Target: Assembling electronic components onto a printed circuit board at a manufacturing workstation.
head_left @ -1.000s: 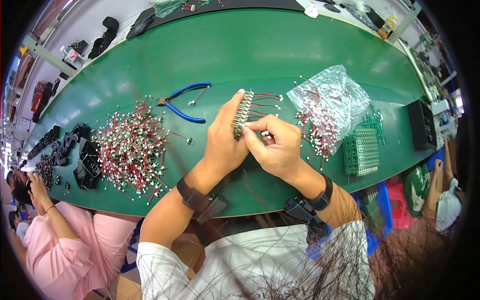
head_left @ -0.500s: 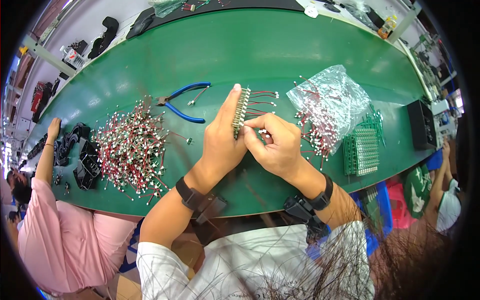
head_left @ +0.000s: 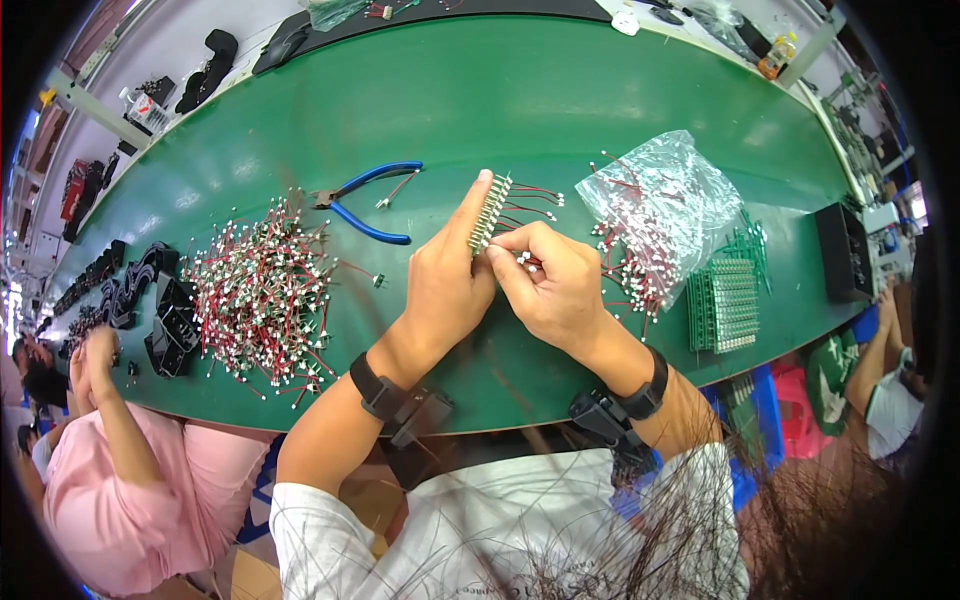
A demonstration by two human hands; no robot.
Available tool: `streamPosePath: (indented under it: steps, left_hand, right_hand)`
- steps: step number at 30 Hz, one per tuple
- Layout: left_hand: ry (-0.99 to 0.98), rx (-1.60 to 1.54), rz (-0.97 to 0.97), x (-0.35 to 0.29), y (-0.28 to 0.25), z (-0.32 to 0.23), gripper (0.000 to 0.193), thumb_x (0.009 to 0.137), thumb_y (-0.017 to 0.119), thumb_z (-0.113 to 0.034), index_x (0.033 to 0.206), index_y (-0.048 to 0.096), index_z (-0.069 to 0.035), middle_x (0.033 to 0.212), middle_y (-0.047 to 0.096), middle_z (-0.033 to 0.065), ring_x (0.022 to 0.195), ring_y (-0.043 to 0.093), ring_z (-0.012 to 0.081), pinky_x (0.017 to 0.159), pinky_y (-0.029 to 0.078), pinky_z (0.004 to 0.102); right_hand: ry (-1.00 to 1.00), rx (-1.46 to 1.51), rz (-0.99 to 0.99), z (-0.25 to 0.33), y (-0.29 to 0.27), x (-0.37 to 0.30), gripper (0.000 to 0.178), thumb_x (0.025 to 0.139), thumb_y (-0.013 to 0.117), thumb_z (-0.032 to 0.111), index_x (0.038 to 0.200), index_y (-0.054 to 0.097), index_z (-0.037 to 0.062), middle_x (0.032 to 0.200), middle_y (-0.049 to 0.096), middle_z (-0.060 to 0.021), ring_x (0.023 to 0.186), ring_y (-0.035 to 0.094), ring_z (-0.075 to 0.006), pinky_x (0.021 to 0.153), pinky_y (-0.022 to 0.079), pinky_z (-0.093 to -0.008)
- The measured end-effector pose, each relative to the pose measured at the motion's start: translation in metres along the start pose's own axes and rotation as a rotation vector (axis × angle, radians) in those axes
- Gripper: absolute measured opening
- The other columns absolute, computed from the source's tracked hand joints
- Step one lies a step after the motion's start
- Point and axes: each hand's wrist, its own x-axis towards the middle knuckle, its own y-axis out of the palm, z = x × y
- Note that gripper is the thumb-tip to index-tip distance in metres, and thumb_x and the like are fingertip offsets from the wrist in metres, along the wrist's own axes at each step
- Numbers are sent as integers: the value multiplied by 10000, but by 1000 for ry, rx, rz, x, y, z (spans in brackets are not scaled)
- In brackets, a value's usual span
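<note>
My left hand grips a narrow strip of small circuit boards upright, with its fingers stretched along the strip's left side. Short red wires with white plugs stick out from the strip to the right. My right hand is closed in a pinch at the strip's lower end. White plugs show between its fingers, so it seems to hold short wire leads; their other ends are hidden.
Left lies a big heap of wired connectors, with blue-handled cutters beyond it. On the right are a clear plastic bag over white-plugged wires, stacked green circuit panels and a black box. A person in pink sits at left.
My left hand and the strip have tilted slightly to the right and moved up a little. My right hand stays at the strip's lower end. The person at left has drawn their hands together.
</note>
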Motion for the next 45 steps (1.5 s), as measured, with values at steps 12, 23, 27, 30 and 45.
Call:
streamPosePath:
  steps: [12, 23, 27, 30, 45]
  left_hand:
    - [-431, -750, -238, 13, -8, 11, 526, 888, 527, 86, 1407, 448, 44, 1181, 656, 99, 1014, 645, 151, 825, 570, 296]
    - [-617, -997, -117, 11, -15, 13, 499, 859, 533, 15, 1355, 476, 17, 1113, 666, 144, 885, 711, 244, 650, 635, 361]
    - [-610, -992, -130, 11, -14, 11, 530, 858, 531, 14, 1383, 459, 6, 1109, 666, 141, 877, 709, 238, 636, 631, 359]
    - [-633, -1013, -110, 11, -15, 10, 558, 854, 528, 23, 1405, 444, 3, 1116, 665, 134, 887, 705, 231, 639, 626, 356]
    - [-556, -1058, -19, 7, -10, 11, 590, 854, 522, 70, 1434, 415, 46, 1216, 645, 130, 1029, 654, 176, 902, 546, 307]
  right_hand:
    - [210, 146, 50, -1, -16, 4, 130, 899, 580, 63, 1010, 572, -2, 578, 439, -13, 511, 419, -84, 498, 348, -279]
    - [79, 19, 123, -27, -6, 5, 107, 954, 533, 34, 1015, 604, -20, 711, 586, -110, 594, 555, -176, 565, 438, -325]
    - [34, -2, 126, -26, -7, 7, 133, 952, 554, 44, 1037, 636, -17, 760, 613, -118, 608, 564, -181, 571, 445, -321]
    - [135, 21, 179, -21, -9, 6, 124, 944, 572, 39, 1028, 641, -21, 752, 618, -106, 593, 539, -143, 553, 434, -303]
    - [295, 111, 114, -25, -7, 4, 89, 923, 656, 45, 948, 643, -40, 723, 637, -27, 641, 542, -37, 561, 443, -234]
